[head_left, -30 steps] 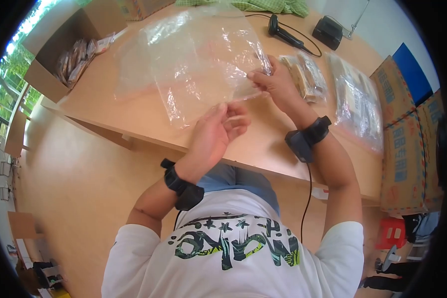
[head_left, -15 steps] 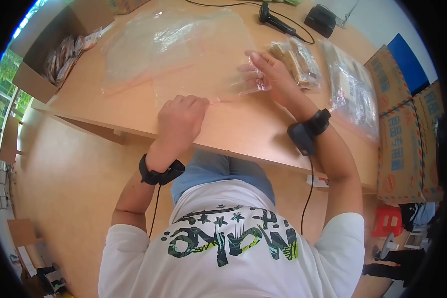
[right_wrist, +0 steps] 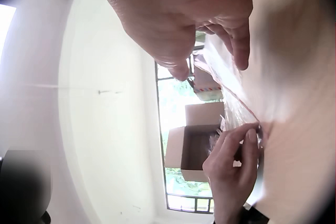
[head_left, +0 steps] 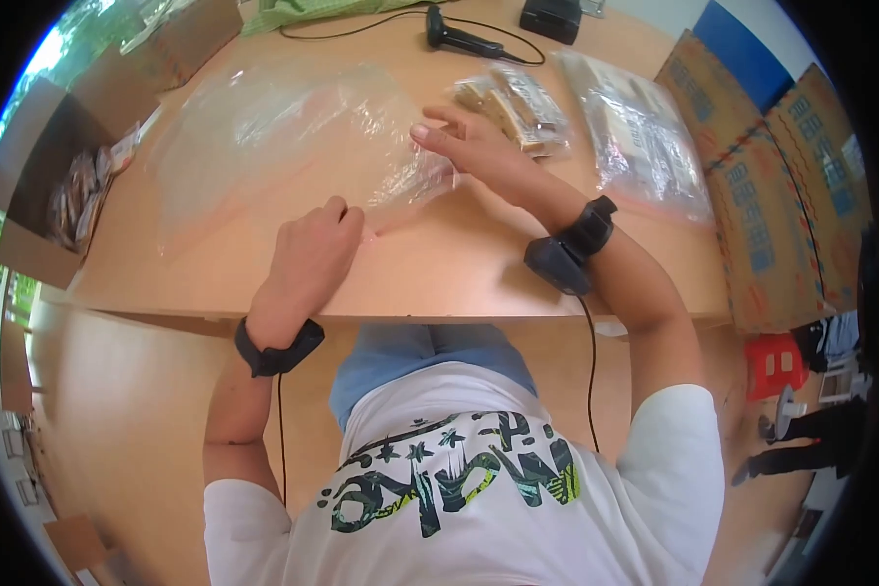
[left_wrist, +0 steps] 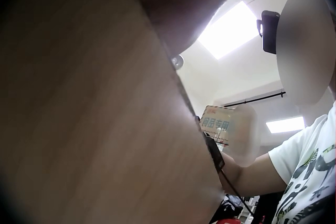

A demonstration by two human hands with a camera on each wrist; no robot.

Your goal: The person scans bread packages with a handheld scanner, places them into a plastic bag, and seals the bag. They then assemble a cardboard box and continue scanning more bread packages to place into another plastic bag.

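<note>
A clear plastic bag [head_left: 400, 190] with a pinkish strip along its near edge lies on the table in front of the person. The left hand [head_left: 313, 252] pinches that edge at its near left; the right wrist view shows the thumb and fingertips of this hand [right_wrist: 233, 163] on the strip. At the bag's right side is the right hand [head_left: 483, 156], its thumb stretched out and its fingers loosely spread. Some of its fingers reach behind the film in the right wrist view. More clear bags [head_left: 230, 146] lie flat to the left.
Small packs [head_left: 518, 112] in clear wrap and a large filled bag [head_left: 635, 132] lie on the right, beside cardboard boxes [head_left: 752, 215]. A corded scanner [head_left: 459, 41] lies at the back. An open carton [head_left: 39, 186] with packets stands on the left.
The raised bag came down onto the table. The left hand moved left and turned palm down onto its edge. The right hand loosened its pinch and spread its fingers at the bag's side.
</note>
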